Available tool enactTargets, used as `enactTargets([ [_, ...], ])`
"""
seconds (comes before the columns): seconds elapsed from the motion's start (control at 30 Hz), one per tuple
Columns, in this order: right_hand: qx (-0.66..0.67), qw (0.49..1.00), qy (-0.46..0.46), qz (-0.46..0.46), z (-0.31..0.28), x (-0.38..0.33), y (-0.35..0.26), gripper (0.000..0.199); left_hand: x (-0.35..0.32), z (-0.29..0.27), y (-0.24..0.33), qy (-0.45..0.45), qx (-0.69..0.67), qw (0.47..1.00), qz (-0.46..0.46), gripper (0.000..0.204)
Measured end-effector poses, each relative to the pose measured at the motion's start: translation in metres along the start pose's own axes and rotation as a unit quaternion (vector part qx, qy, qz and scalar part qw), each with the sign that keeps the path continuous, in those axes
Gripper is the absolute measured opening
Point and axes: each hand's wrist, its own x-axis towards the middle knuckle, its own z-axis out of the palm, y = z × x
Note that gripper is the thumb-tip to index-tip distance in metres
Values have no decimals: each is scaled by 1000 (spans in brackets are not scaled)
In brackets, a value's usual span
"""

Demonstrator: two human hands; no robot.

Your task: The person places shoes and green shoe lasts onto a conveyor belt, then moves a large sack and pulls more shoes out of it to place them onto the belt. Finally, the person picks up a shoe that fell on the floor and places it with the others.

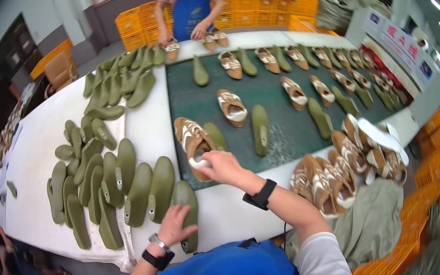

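Sandal pairing at belt, w/ olive soles alongside.
R hand [222,165] pinches tan sandal [192,144] at toe; L hand [176,225], fingers spread, flat on olive sole [188,211]. Both likely light, flexible; sole best taken by edge.

The shoe upper [192,144] is tan and white, strapped, and lies toe-up on the green belt, its near end under the right fingers [207,161], which pinch its white heel edge. An olive sole [214,135] lies just beside it, on the far side of those fingers. Another olive sole [187,211], flat, smooth and long, lies on the white table under the left fingertips [175,215], its near end past the thumb.
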Motion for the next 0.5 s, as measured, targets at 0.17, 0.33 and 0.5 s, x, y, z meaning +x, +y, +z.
enactTargets([
  [0.17, -69, 992, -76, 76, 65, 85, 42, 22, -40, 31, -3, 87, -90, 986, -110, 47],
  [0.33, -131, 985, -30, 105, 119, 132, 86, 21, -39, 38, -4, 129, -156, 971, -129, 34],
  [0.5, -132, 982, 18, 134, 155, 177, 117, 20, -38, 44, -8, 134, -191, 962, -138, 35],
])
